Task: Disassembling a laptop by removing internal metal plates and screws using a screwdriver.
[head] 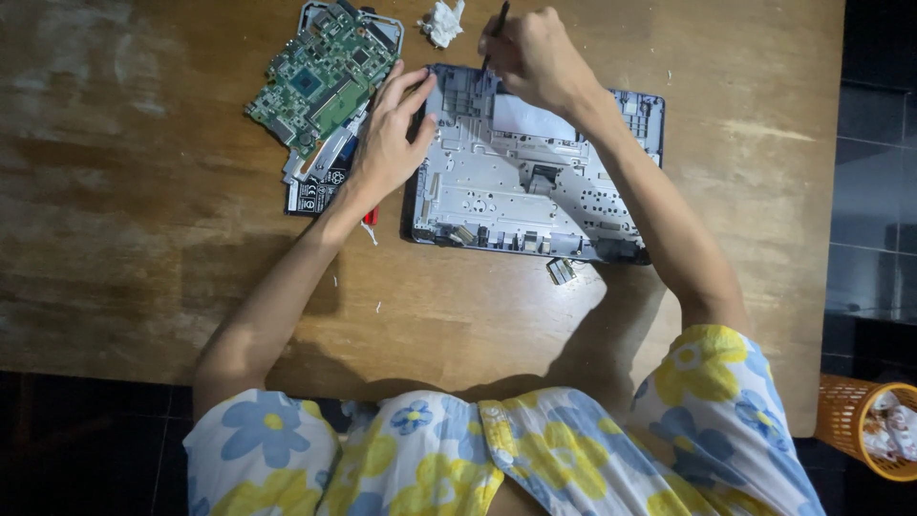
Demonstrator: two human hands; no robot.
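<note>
Opened laptop chassis [535,182] worked on a wooden surface [143,210].
Its left edge is pressed by the open left hand [387,143]; a dark tool [497,29] is gripped by the closed right hand [535,57].

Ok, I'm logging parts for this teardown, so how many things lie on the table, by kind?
Laptop chassis: 1
Green circuit board: 1
Black flat part under the board: 1
Crumpled white tissue: 1
Small loose part by the chassis: 1
Dark tool in right hand: 1
Total: 6
</note>
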